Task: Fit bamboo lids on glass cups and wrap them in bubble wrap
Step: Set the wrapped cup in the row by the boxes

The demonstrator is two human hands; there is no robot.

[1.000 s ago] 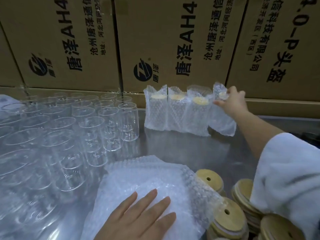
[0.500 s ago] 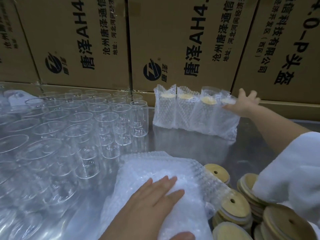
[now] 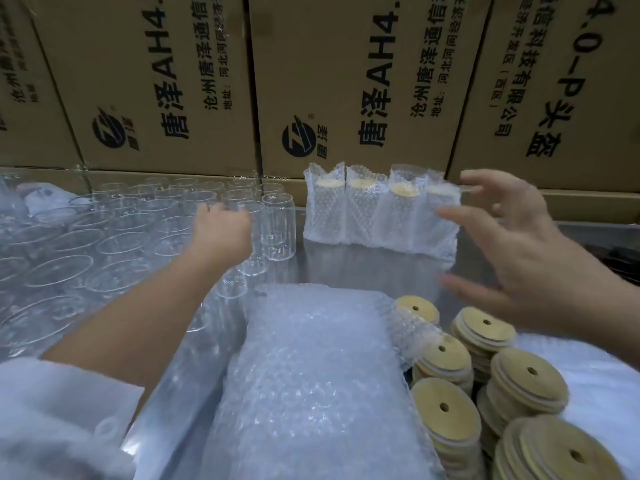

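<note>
Head view: a steel worktop [image 3: 363,268] runs along a wall of printed cardboard boxes [image 3: 346,81].
Left hand [image 3: 221,232]: reaches forward over the near right edge of the cup cluster, back of the hand up. The fingers bend down among the rims and are hidden, so I cannot tell whether they grip a cup.
Right hand [image 3: 512,258]: hangs in the air in front of the right end of the wrapped row, fingers spread wide and holding nothing. It is blurred.
Glass cups [image 3: 114,244]: many bare, lidless cups stand upright and packed close together over the left half of the worktop. The corner cup [image 3: 278,230] stands just right of the left hand.
Wrapped cups [image 3: 381,216]: four stand upright in a tight row against the boxes, each sheathed in bubble wrap, with a pale bamboo lid showing through the top.
Bubble wrap stack [image 3: 311,375]: flat sheets are piled near the front centre, between the two arms.
Bamboo lids [image 3: 526,379]: round, each with a small centre hole, in several short stacks at the front right, just beside the bubble wrap stack. One lid [image 3: 417,308] is partly tucked under the edge of the sheets.
Left sleeve [image 3: 52,420]: white and fluffy, pushed up the forearm at the lower left.
</note>
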